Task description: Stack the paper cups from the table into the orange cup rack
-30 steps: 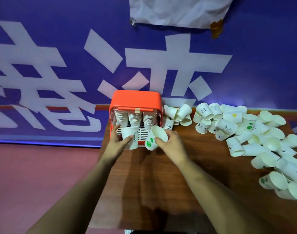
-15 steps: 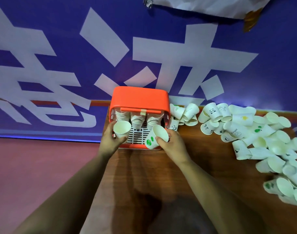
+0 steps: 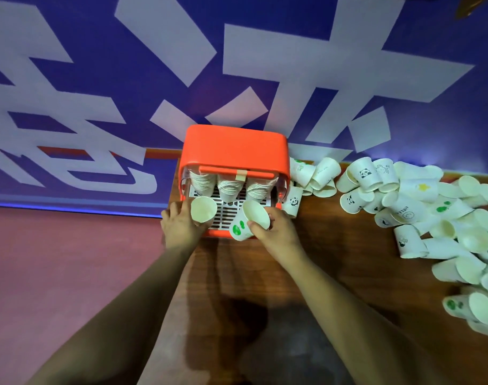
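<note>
Three ribbed stacks of paper cups (image 3: 228, 187) are held inside the glossy orange cup rack (image 3: 234, 145), their tops hidden by its front bar (image 3: 223, 171). A plain cup (image 3: 204, 209) is gripped by the left hand (image 3: 181, 226) and a green-spotted cup (image 3: 255, 213) by the right hand (image 3: 278, 234), both before the rack's opening. On the wooden worktop (image 3: 334, 259), loose cups (image 3: 403, 209) are heaped, some cut off rightward.

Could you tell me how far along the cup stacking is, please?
Done: three stacks sit in the orange rack. In hand: the left hand holds a plain cup and the right hand a green-printed cup, both at the rack's front. Left: a large pile of loose cups on the table.
</note>
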The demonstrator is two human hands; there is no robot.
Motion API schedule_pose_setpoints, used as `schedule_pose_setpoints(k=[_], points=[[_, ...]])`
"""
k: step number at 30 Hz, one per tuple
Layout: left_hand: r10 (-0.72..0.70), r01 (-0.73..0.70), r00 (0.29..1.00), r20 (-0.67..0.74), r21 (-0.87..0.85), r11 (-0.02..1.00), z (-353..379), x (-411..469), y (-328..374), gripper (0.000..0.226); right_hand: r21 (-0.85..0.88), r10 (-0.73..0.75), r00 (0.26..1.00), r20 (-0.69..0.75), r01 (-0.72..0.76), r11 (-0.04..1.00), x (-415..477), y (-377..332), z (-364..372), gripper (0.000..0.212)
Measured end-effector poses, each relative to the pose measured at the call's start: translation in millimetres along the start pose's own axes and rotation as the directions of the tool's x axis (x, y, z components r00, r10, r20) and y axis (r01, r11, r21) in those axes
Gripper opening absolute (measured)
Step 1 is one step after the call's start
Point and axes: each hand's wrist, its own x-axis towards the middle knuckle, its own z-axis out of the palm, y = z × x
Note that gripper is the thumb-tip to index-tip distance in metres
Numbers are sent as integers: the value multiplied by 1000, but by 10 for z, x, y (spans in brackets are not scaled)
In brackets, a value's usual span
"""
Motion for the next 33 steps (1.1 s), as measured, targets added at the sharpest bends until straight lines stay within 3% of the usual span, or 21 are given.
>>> schedule_pose_setpoints(k=[11,16,21,26,30,33], points=[[37,-38,994,104,2,999,-21,47,-119,98,32,-27,1000,11,27,999,59,-42,127,59],[75,-44,989,130,-225,973,-309,-74,-169,68,65,-98,994,-53,101,993,121,-144,231,53],[-9,80,992,125,-580,810,-663,-168,-97,20,114,-191,981,-16,192,975,131,-386,545,62],[62,93,982,177,-745,661,-855,-157,-22,22,-86,-267,962,53,271,959,235,-466,810,70],[114,71,965,237,-651,756,-727,-53,-159,35,-186,-242,961,132,264,947,321,-441,932,71],[175,-21,950,258,-508,861,-600,9,-247,45,-221,-175,966,192,216,951,365,-371,994,75]])
